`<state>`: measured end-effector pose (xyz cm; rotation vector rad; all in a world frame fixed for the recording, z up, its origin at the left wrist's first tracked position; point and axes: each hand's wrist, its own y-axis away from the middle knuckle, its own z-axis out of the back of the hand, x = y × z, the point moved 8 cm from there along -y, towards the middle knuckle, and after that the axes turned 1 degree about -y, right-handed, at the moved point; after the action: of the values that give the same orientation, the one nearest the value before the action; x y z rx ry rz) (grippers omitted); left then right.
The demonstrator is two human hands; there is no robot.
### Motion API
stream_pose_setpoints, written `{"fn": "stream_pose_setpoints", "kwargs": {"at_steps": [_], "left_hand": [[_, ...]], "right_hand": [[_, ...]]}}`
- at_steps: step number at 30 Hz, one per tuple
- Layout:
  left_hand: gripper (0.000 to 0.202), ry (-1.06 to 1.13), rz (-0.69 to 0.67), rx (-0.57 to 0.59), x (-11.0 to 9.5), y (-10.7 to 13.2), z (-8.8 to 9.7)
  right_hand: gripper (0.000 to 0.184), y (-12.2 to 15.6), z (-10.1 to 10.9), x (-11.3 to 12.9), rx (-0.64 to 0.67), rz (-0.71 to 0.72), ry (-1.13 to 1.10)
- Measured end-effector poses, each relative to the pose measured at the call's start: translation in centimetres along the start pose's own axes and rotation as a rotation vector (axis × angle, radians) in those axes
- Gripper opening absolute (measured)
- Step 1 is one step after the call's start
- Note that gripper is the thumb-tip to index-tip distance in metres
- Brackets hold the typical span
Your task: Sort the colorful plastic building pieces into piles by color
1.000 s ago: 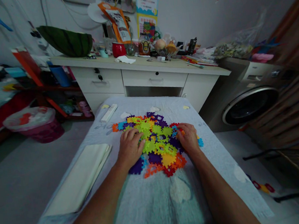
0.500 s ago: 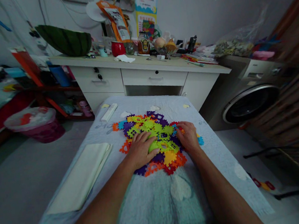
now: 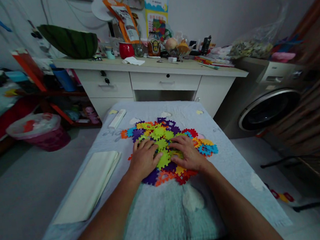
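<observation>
A pile of flat, toothed plastic building pieces (image 3: 161,144) in green, yellow, purple, orange, red and blue lies spread over the cloth-covered table (image 3: 169,217). My left hand (image 3: 145,157) rests on the pile's left side, palm down with its fingers apart. On the right part of the pile lies my right hand (image 3: 188,153), its fingers spread over green and yellow pieces. Both palms hide the pieces beneath them. Blue pieces (image 3: 207,149) show to the right of my right hand.
A folded pale cloth (image 3: 88,187) lies on the table's left side, and a white narrow box (image 3: 117,119) near its far left corner. Behind stands a white cabinet (image 3: 164,74) with a cluttered top. A washing machine (image 3: 269,105) is at the right, a pink bin (image 3: 41,135) at the left.
My right hand has moved left from the pile's right edge onto its middle, and its fingers have spread. My left hand has shifted slightly left.
</observation>
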<state>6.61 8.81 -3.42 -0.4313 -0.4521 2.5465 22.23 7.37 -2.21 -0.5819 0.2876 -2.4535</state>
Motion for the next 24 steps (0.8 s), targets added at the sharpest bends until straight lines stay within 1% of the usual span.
{"fn": "stream_pose_setpoints", "kwargs": {"at_steps": [3,5,7,9,14,15,18,20,21,24], "left_hand": [[0.034,0.082,-0.056,0.045,-0.6,0.1,-0.6],[0.036,0.127,-0.099,0.086,-1.1,0.2,-1.0],[0.033,0.165,-0.125,0.104,-1.4,0.2,-1.1],[0.027,0.200,-0.130,0.096,-1.4,0.3,-0.9],[0.004,0.235,-0.126,0.075,-1.3,0.3,-0.2],[0.004,0.232,-0.129,0.073,-1.4,0.2,-0.1],[0.010,0.228,-0.133,0.063,-1.4,0.2,0.3],[0.012,0.229,-0.128,0.052,-1.2,0.1,0.5],[0.012,0.228,-0.120,0.041,-1.0,0.1,0.6],[0.005,0.244,-0.046,-0.007,0.5,-0.1,0.9]], "right_hand": [[0.045,0.1,-0.9,0.2,0.080,0.006,0.016],[0.041,0.1,-1.0,-0.3,0.076,-0.023,0.039],[0.038,0.1,-0.8,-1.2,0.036,-0.072,0.060],[0.034,0.2,-0.4,-2.3,-0.013,-0.127,0.074],[0.028,0.6,0.9,-4.8,-0.152,-0.219,0.118],[0.028,0.8,1.4,-5.2,-0.182,-0.231,0.129],[0.026,1.3,2.9,-6.5,-0.251,-0.280,0.154],[0.027,1.9,4.0,-7.7,-0.284,-0.350,0.176],[0.029,2.3,4.6,-8.4,-0.294,-0.407,0.192],[0.045,4.0,5.6,-11.1,-0.273,-0.668,0.254]]}}
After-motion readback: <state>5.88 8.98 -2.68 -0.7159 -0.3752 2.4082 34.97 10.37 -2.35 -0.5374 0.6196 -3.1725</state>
